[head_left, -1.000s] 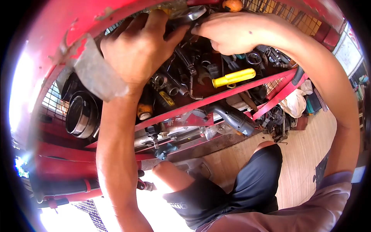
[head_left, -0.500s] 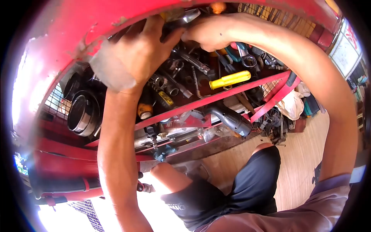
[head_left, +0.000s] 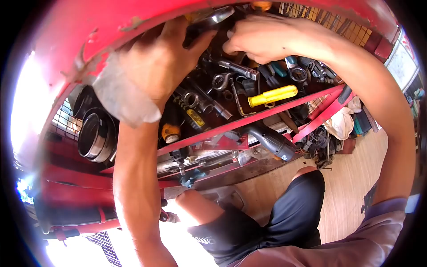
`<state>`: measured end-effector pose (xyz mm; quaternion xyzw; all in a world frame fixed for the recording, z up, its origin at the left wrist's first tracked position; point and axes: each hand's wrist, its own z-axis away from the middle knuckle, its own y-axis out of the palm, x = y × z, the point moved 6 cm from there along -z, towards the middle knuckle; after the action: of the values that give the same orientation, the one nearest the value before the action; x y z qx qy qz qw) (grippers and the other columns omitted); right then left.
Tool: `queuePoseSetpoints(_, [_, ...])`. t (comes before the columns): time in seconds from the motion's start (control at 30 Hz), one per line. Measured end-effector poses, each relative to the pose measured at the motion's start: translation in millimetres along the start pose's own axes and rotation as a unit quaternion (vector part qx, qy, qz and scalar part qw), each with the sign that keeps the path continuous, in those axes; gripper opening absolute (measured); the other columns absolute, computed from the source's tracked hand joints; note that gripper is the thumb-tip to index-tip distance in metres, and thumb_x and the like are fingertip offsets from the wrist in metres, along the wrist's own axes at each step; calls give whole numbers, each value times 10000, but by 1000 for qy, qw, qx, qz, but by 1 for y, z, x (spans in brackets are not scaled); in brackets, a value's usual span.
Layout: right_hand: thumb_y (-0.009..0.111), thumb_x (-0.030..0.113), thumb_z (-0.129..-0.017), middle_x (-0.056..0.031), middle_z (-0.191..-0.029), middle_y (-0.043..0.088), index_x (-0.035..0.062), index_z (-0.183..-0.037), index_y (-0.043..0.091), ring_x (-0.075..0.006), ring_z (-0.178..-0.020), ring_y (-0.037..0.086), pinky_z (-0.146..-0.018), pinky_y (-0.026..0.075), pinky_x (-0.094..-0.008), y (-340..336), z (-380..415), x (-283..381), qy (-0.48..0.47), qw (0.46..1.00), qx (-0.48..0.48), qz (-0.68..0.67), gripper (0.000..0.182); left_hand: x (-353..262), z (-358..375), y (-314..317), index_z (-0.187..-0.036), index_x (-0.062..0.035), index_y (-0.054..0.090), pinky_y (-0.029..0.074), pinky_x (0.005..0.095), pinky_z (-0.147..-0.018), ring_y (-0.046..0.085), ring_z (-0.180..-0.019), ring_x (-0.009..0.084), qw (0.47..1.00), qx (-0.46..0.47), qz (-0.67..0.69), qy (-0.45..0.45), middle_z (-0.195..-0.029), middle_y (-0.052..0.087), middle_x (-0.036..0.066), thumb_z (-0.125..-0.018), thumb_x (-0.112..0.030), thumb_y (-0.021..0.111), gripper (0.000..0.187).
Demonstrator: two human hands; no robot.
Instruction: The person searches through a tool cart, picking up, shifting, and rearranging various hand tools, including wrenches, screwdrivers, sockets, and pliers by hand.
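Observation:
Reaching over the red tool shelf (head_left: 249, 120), my left hand (head_left: 155, 62) has its thumb stretched out and apart from the index finger; its other fingertips are hidden. A shiny metal tool (head_left: 221, 14) lies just beyond that thumb. My right hand (head_left: 255, 38) hovers over the tools with fingers curled together; anything inside them is hidden. Below it are a yellow handle (head_left: 273, 95), a ring spanner (head_left: 297, 73) and a metal socket tool (head_left: 240, 69). Nearer my left wrist are dark sockets (head_left: 203, 104) and an orange handle (head_left: 170, 132).
Round metal-edged cups (head_left: 93, 135) sit at the left of the shelf. A black power tool (head_left: 271, 142) and a drill-like tool (head_left: 179, 161) are below its red front rail. The upper red panel (head_left: 111, 26) overhangs my hands. A pale cloth (head_left: 341, 122) lies at right.
My right hand has shifted a little right, away from my left thumb, with its fingers still curled. My left hand has stayed nearly in place. The view has shifted slightly.

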<state>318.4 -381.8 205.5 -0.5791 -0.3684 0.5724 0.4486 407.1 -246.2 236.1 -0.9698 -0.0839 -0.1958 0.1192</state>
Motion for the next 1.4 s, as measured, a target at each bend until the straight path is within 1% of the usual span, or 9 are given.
queuePoseSetpoints(0.23, [672,-54,-751,-138,-939,682,9,-937,631,-407,-931,705,-765,569,-530,1,18,4,-14,1000,-21,14,201,1,1,1,-637,-136,562,468,340,-456,542,-446,206,1000,24,0,-21,-555,551,-25,-725,-449,936,495])
queuePoseSetpoints(0.4, [682,-53,-705,-131,-888,622,1,-852,549,-395,-903,674,-728,516,-515,-25,40,16,-40,996,-72,-21,206,-2,1,1,-637,-136,555,469,343,-454,547,-448,210,999,35,-4,-23,-552,555,-22,-724,-452,936,502])
queuePoseSetpoints(0.57, [665,28,-726,-126,-861,556,-2,-819,481,-378,-893,630,-726,490,-496,-19,64,-1,-48,992,-117,-9,209,0,1,0,-649,-135,558,481,341,-466,566,-457,209,999,-12,28,12,-550,561,-18,-717,-446,941,498])
queuePoseSetpoints(0.73, [690,170,-811,-128,-960,567,-16,-906,547,-358,-834,603,-746,468,-466,-22,83,-10,-45,987,-117,-100,253,-4,1,-1,-658,-132,564,494,336,-487,591,-486,200,1000,-14,14,16,-570,571,-21,-712,-433,947,490])
queuePoseSetpoints(0.83, [613,-69,-719,-139,-858,606,-5,-870,592,-373,-781,648,-679,501,-473,-23,87,-4,-91,962,-231,-112,165,-3,1,-1,-659,-132,566,497,335,-493,598,-499,196,1000,-11,22,10,-586,582,-27,-713,-426,948,485])
queuePoseSetpoints(0.93, [624,-67,-750,-142,-901,632,3,-919,636,-362,-796,653,-688,510,-454,-19,86,-9,-94,955,-235,-154,184,-2,0,-1,-662,-131,569,499,337,-498,597,-500,196,1000,-9,23,13,-595,586,-30,-712,-424,949,482])
queuePoseSetpoints(1.03, [675,-43,-714,-115,-975,593,-14,-911,569,-330,-822,610,-721,485,-425,-17,89,-10,-83,959,-209,-173,226,-3,0,0,-665,-129,571,498,339,-501,591,-498,201,1000,-3,21,8,-596,581,-28,-711,-425,948,482])
queuePoseSetpoints(1.23, [627,-101,-724,-94,-922,607,-1,-855,569,-297,-781,601,-694,482,-386,-21,89,-19,-28,939,-275,-204,174,-2,0,-1,-662,-128,568,492,345,-495,584,-494,206,1000,-2,23,5,-585,570,-18,-715,-431,945,487])
queuePoseSetpoints(1.4, [578,-89,-798,-71,-957,627,8,-881,597,-217,-791,609,-714,496,-347,-19,93,-22,-13,934,-280,-220,128,-1,1,-1,-658,-131,565,485,345,-483,577,-481,207,1000,-2,18,1,-565,559,-14,-721,-439,942,491])
